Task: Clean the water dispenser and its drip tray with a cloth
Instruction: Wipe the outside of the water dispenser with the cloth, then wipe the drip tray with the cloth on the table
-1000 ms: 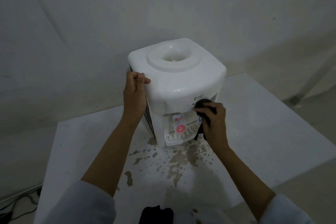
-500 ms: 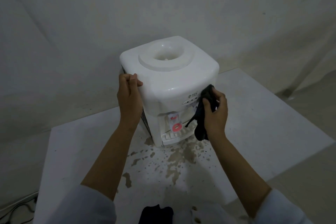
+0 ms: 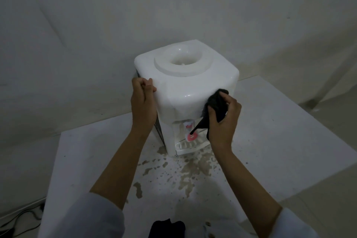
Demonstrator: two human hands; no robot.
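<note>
A white water dispenser (image 3: pixel 185 83) stands on a white table (image 3: pixel 280 141), its round bottle well on top. My right hand (image 3: pixel 224 120) grips a dark cloth (image 3: pixel 215 104) and presses it against the dispenser's front right corner, just under the top edge. A strip of the cloth hangs down over the red tap (image 3: pixel 191 136). My left hand (image 3: pixel 142 102) holds the dispenser's left front edge with curled fingers. The white drip tray (image 3: pixel 190 146) sits at the dispenser's foot, partly hidden by my right hand.
Brownish wet stains (image 3: pixel 185 176) spread over the table in front of the dispenser. Another dark cloth (image 3: pixel 167 228) lies at the near table edge. Cables (image 3: pixel 21 218) run on the floor at lower left. A wall stands close behind.
My right hand has carried the cloth from the front panel by the buttons up and right to the dispenser's front right corner. My left hand has kept its hold on the left edge.
</note>
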